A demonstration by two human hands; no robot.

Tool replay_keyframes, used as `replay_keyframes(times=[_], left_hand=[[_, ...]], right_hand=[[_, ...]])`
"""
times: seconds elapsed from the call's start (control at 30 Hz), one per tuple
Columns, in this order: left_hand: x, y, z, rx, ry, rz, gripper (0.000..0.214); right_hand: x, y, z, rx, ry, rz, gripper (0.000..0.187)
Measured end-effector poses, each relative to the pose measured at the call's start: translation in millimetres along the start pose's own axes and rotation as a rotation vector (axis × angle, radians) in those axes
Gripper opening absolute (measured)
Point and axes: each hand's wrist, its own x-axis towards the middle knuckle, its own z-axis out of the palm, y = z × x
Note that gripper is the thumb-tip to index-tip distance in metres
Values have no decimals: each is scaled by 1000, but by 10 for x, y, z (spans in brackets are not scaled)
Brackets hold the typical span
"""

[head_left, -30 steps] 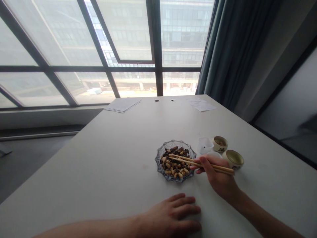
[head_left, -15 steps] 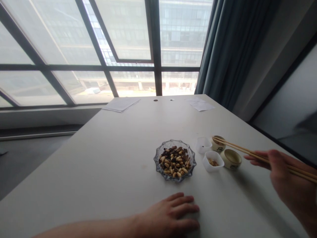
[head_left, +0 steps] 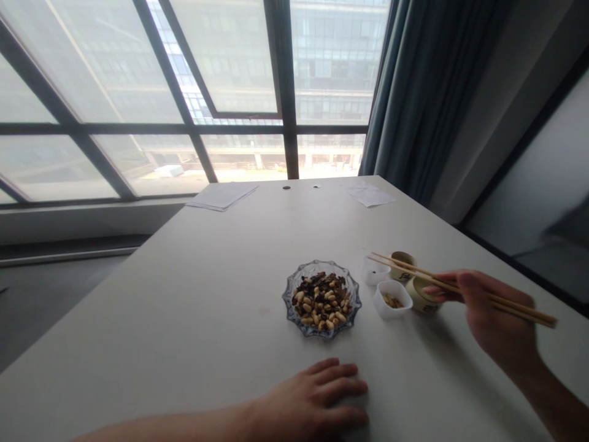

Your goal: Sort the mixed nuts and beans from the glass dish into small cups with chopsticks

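Observation:
My right hand [head_left: 490, 316] holds a pair of wooden chopsticks [head_left: 414, 270] at the right. Their tips hover over a small white square dish [head_left: 373, 270] and a round tan cup [head_left: 402, 264]. A second white square dish [head_left: 392, 299] with a few nuts sits nearer, beside another tan cup [head_left: 418, 294] partly behind my fingers. A scalloped glass dish [head_left: 321, 299] of mixed pale nuts and dark pieces stands in the middle. My left hand [head_left: 317, 402] lies flat on the table near the front edge, fingers stretched out.
The white table [head_left: 207, 294] runs back to a large window. Stacked paper [head_left: 221, 195] lies at the far left and a loose sheet [head_left: 370, 195] at the far right. Two cable holes sit at the back. A dark curtain [head_left: 423, 92] hangs at the right.
One second ago the chopstick tips were in the glass dish. My right hand swung out to the right, then came back left, bringing the tips over the small dishes. My left hand stayed put.

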Motion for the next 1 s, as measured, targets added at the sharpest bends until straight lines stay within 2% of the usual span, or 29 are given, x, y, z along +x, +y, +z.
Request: replay_keyframes(times=[0.13,0.23,0.37,0.5,0.63,0.77,0.87,1.0], left_hand=[[-3,-3,22,9,1,1,30],[-8,-6,37,20,17,5,28],[-7,-15,42,59,27,23,26],[7,-21,32,84,36,43,25],[14,-26,22,87,47,60,27],[16,-25,14,78,52,55,27],[17,-18,5,77,40,48,26],[14,-3,2,37,19,24,25]], right_hand=[[-120,-98,466,162,-325,36,36],[-161,-138,802,197,-481,13,37],[-143,-105,1071,206,-574,27,40],[-136,-66,1160,192,-585,104,45],[-166,-77,1182,193,-499,172,50],[-176,-121,1083,208,-404,150,46],[-146,-170,833,179,-298,121,43],[-52,-181,311,22,-45,78,39]])
